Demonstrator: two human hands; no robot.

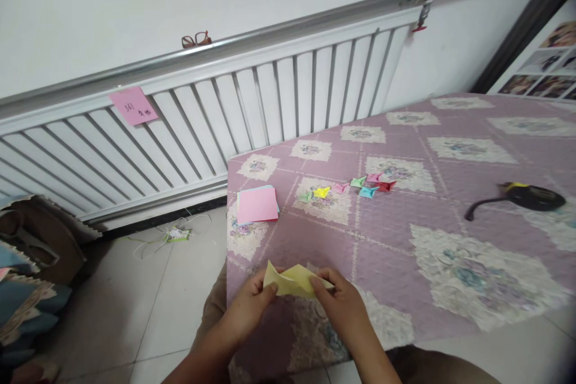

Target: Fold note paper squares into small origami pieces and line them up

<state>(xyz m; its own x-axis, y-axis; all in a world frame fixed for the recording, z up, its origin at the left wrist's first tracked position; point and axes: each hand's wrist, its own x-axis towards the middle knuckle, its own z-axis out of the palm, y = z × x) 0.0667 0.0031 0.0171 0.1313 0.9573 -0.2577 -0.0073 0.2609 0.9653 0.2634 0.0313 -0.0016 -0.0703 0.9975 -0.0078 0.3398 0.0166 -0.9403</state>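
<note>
Between my two hands is a yellow sheet of paper (292, 281), partly folded, its upper edge rising in points. My left hand (254, 306) pinches its left end between thumb and fingers. At the other end my right hand (337, 300) grips it with the thumb on top. Both hands are just above the near edge of the table. Beyond them lie several small folded paper boats (341, 188) in green, yellow, pink, blue and red. A stack of square coloured paper (257, 205), pink on top, lies at the table's left edge.
A purple floral cloth (324, 237) covers the table. On the right lies a black object with a yellow part and a thin handle (531, 197). Behind stands a white radiator (270, 93) with a pink note (134, 106); glasses (197, 40) rest on its pipe. A cable (173, 234) lies on the floor.
</note>
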